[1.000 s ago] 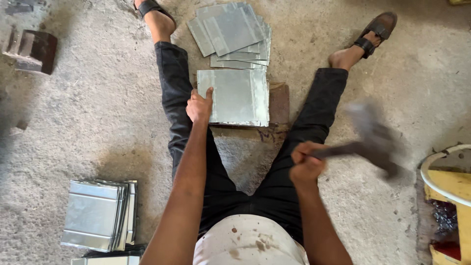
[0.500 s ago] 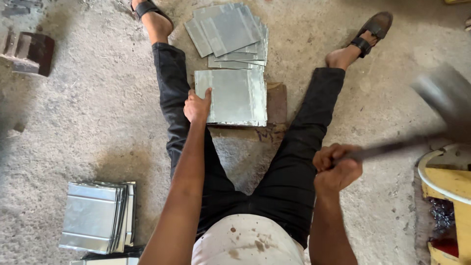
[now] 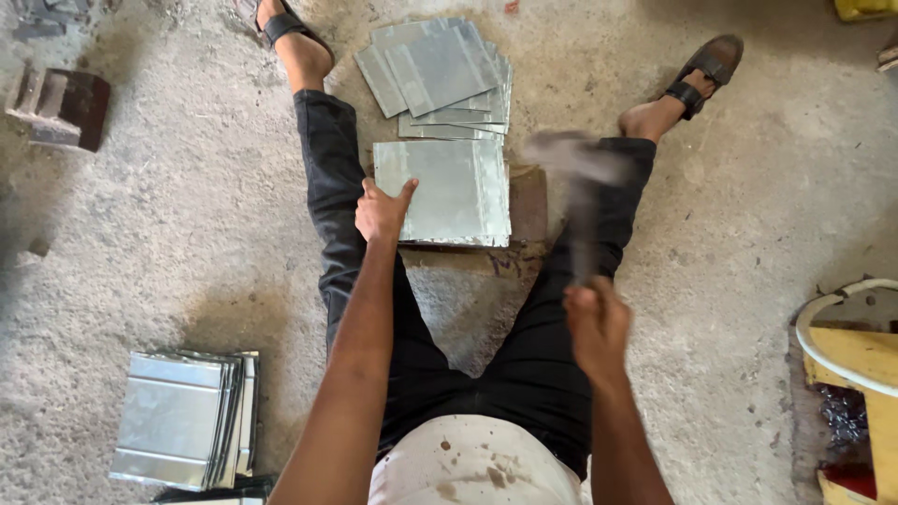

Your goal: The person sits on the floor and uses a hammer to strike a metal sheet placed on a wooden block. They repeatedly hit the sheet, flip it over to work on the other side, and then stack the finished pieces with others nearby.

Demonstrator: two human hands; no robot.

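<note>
Two sheet stacks [image 3: 440, 75] [image 3: 187, 421], rough concrete floor [image 3: 168, 234], yellow stool [image 3: 856, 360]

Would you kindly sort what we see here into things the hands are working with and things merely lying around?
In use:
- metal sheet, steadied by the left hand
- hammer, blurred, in the right hand's grip
- block under the sheet

Lying about:
- loose sheets beyond it
- stacked sheets
- dark block
- yellow container

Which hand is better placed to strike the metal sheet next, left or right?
Right. The right hand grips the hammer, its blurred head raised near the metal sheet. The left hand is pressed on the sheet's left edge, so it is likely best kept steadying.
</note>
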